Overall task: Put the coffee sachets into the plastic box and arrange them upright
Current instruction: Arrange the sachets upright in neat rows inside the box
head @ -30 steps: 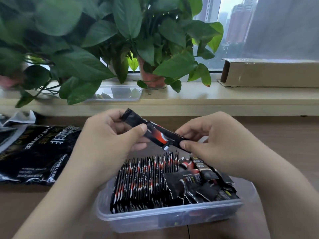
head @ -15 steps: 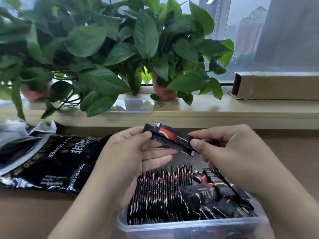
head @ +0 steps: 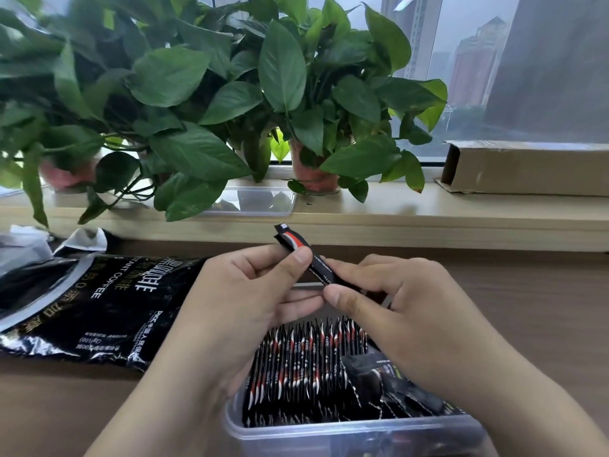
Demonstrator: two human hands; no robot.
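Note:
A clear plastic box [head: 329, 435] sits at the table's near edge. Several black and red coffee sachets [head: 306, 364] stand upright in a tight row in its left part. More sachets [head: 389, 387] lie jumbled in its right part. Above the box both hands hold black and red coffee sachets [head: 296, 247], pressed together and tilted with the upper end to the left. My left hand [head: 250, 291] pinches them near the top with the thumb. My right hand [head: 395, 298] pinches the lower end.
A large black instant coffee bag [head: 85, 301] lies flat on the table to the left. Potted plants [head: 230, 94] hang over the wooden windowsill [head: 428, 212], which also carries a clear lid [head: 253, 201] and a long cardboard box [head: 527, 168].
The camera has tilted, so the box sits lower in view. The held sachets have turned from nearly level to steeper, their left end raised, and both hands stay on them.

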